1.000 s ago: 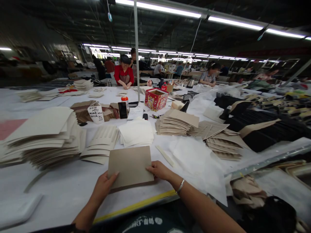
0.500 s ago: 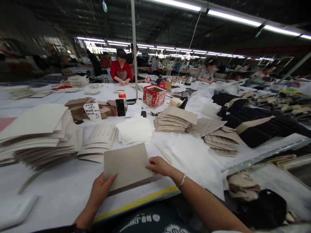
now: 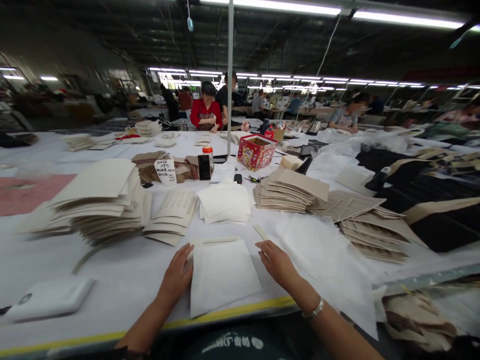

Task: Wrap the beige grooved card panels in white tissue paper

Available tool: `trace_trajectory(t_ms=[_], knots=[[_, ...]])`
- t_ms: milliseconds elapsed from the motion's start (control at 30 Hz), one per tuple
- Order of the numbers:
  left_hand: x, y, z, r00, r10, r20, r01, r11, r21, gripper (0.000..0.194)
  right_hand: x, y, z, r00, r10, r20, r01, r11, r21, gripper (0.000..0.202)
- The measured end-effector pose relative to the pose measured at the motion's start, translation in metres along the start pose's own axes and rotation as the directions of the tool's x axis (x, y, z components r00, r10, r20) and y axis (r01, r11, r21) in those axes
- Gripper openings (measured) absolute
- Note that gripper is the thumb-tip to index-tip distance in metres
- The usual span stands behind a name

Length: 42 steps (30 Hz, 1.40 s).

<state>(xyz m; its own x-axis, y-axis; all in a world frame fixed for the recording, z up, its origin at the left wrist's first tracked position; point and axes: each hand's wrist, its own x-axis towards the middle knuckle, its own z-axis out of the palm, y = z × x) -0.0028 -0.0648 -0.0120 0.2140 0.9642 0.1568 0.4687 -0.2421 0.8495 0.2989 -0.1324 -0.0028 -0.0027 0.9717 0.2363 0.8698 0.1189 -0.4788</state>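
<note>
A white sheet [image 3: 225, 280] lies near the table's front edge, with a narrow pale strip [image 3: 217, 240] along its far side. My left hand [image 3: 179, 270] is at the sheet's left edge, its fingers stretched out and holding nothing. To the right of the sheet, my right hand [image 3: 276, 262] hovers with fingers apart, also holding nothing. Just beyond that hand is another pale strip [image 3: 260, 232]. Thin white sheets [image 3: 322, 250] spread out on the right. Behind the sheet sits a small white stack [image 3: 225, 201].
Tall beige stacks stand at the left [image 3: 93, 185] and right [image 3: 288, 190]. A white device [image 3: 52, 297] lies front left. Farther back are a red patterned box [image 3: 257, 151], a phone [image 3: 204, 167], a metal pole [image 3: 230, 75] and a person in red [image 3: 206, 112].
The grey-brown board that both hands held is no longer seen between them; a white sheet lies there now. Both hands have opened. The view has turned left.
</note>
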Motion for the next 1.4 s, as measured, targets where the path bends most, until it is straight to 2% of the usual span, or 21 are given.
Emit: trace_trajectory(t_ms=[67, 100, 200, 267, 333, 467, 633, 800, 1100, 1400], knots=[[-0.013, -0.001, 0.005, 0.971, -0.234, -0.040, 0.227, 0.964, -0.137, 0.053, -0.006, -0.025, 0.009, 0.999, -0.037, 0.027, 0.034, 0.995, 0.096, 0.023], [-0.019, 0.002, 0.005, 0.941, -0.338, -0.009, 0.330, 0.922, -0.204, 0.054, -0.010, -0.041, 0.015, 0.995, -0.069, 0.071, 0.058, 0.987, 0.151, 0.021], [-0.035, 0.016, 0.002, 0.823, -0.524, 0.218, 0.567, 0.767, -0.300, 0.045, -0.020, -0.086, 0.037, 0.943, -0.171, 0.285, 0.096, 0.961, 0.261, 0.012], [-0.047, 0.025, 0.000, 0.745, -0.567, 0.350, 0.664, 0.680, -0.310, 0.039, -0.024, -0.105, 0.051, 0.881, -0.191, 0.432, 0.078, 0.961, 0.266, 0.011], [-0.061, 0.031, -0.001, 0.687, -0.577, 0.441, 0.721, 0.617, -0.315, 0.038, -0.024, -0.113, 0.062, 0.847, -0.168, 0.503, 0.045, 0.968, 0.248, 0.011], [-0.081, 0.032, 0.008, 0.615, -0.540, 0.574, 0.763, 0.592, -0.261, 0.037, -0.019, -0.109, 0.067, 0.868, -0.135, 0.479, 0.017, 0.970, 0.242, 0.006], [-0.082, 0.026, 0.018, 0.653, -0.500, 0.569, 0.720, 0.643, -0.261, 0.029, -0.019, -0.107, 0.062, 0.858, -0.181, 0.481, 0.009, 0.941, 0.338, 0.008], [-0.078, 0.026, 0.019, 0.674, -0.479, 0.562, 0.686, 0.688, -0.236, 0.026, -0.022, -0.109, 0.063, 0.856, -0.205, 0.475, 0.013, 0.927, 0.376, 0.002], [-0.077, 0.031, 0.021, 0.690, -0.482, 0.539, 0.645, 0.748, -0.158, 0.020, -0.022, -0.113, 0.058, 0.873, -0.188, 0.450, -0.033, 0.897, 0.440, 0.007], [-0.078, 0.030, 0.023, 0.712, -0.464, 0.527, 0.610, 0.781, -0.137, 0.018, -0.022, -0.110, 0.062, 0.883, -0.167, 0.439, -0.082, 0.866, 0.494, 0.008]])
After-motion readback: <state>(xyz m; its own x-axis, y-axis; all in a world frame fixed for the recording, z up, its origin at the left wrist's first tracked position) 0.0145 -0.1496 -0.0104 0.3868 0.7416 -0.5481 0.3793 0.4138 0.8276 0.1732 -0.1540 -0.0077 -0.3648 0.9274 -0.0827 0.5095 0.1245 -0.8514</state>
